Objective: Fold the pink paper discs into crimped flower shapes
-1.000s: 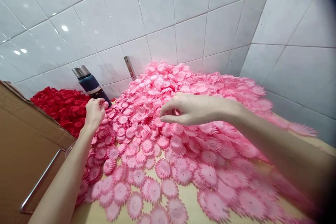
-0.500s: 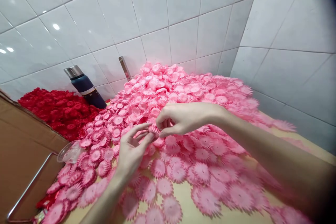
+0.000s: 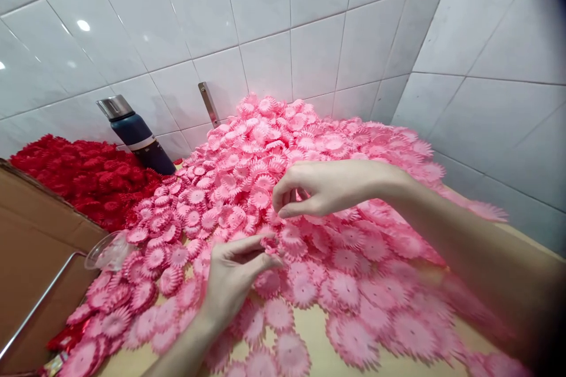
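My left hand (image 3: 232,277) pinches a small pink fringed flower piece (image 3: 269,243) between thumb and fingers, low over the table. Above it and to the right, my right hand (image 3: 309,191) is curled, its thumb and index fingertips close together. Whether anything sits between those fingertips is too small to make out. The two hands are apart. Beneath and behind them spreads a big heap of pink fringed flower discs (image 3: 327,141), many with a small dark hole in the middle.
Left of the heap lie red flower pieces (image 3: 84,174) and a dark blue bottle (image 3: 144,141) with a metal cap. A clear plastic dish (image 3: 108,250) rests against a cardboard box (image 3: 39,259). A metal strip (image 3: 209,104) leans on the tiled wall (image 3: 265,6).
My left hand has moved down and away from my right hand with the pink flower piece. My right hand has shifted slightly right and up. The view has shifted a little.
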`<move>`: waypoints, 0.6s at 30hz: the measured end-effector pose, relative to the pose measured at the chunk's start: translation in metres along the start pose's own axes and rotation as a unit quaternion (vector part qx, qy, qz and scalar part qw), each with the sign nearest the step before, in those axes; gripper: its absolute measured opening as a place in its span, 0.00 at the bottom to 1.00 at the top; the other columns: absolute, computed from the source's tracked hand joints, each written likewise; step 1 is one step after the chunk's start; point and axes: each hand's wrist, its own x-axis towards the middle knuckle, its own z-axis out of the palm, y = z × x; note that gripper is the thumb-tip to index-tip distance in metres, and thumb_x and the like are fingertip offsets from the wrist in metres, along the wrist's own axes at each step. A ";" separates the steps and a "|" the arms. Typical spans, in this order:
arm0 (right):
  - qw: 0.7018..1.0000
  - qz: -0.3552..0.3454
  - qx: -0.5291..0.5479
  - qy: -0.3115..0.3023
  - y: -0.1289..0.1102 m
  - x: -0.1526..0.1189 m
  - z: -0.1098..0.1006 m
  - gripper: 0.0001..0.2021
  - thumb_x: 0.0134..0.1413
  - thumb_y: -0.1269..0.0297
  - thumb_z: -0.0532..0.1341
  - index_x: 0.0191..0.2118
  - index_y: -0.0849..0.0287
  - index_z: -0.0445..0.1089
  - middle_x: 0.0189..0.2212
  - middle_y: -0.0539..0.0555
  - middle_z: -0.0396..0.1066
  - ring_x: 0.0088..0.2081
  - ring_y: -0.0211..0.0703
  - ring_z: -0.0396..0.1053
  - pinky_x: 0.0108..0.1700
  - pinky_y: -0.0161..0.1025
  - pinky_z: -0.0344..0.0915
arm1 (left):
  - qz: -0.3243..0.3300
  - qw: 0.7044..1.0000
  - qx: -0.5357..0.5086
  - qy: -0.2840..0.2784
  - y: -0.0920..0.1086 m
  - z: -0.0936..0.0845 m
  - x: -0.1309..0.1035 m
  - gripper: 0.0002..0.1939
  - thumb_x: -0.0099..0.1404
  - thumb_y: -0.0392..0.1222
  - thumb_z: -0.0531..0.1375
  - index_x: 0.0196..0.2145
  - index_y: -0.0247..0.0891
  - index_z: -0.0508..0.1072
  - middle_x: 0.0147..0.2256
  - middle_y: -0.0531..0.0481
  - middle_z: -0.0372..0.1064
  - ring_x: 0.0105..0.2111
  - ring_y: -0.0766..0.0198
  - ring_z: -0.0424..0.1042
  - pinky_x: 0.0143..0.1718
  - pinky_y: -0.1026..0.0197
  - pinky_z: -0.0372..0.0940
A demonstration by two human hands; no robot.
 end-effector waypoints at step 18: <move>0.993 -0.026 0.076 -0.092 -0.013 0.011 0.016 0.07 0.54 0.64 0.62 0.33 0.61 0.76 0.26 0.48 0.74 0.26 0.34 0.68 0.26 0.31 0.61 | -0.042 0.991 -0.123 -0.034 -0.009 0.007 0.000 0.26 0.52 0.58 0.67 0.42 0.40 0.67 0.19 0.58 0.71 0.20 0.67 0.74 0.27 0.66 0.69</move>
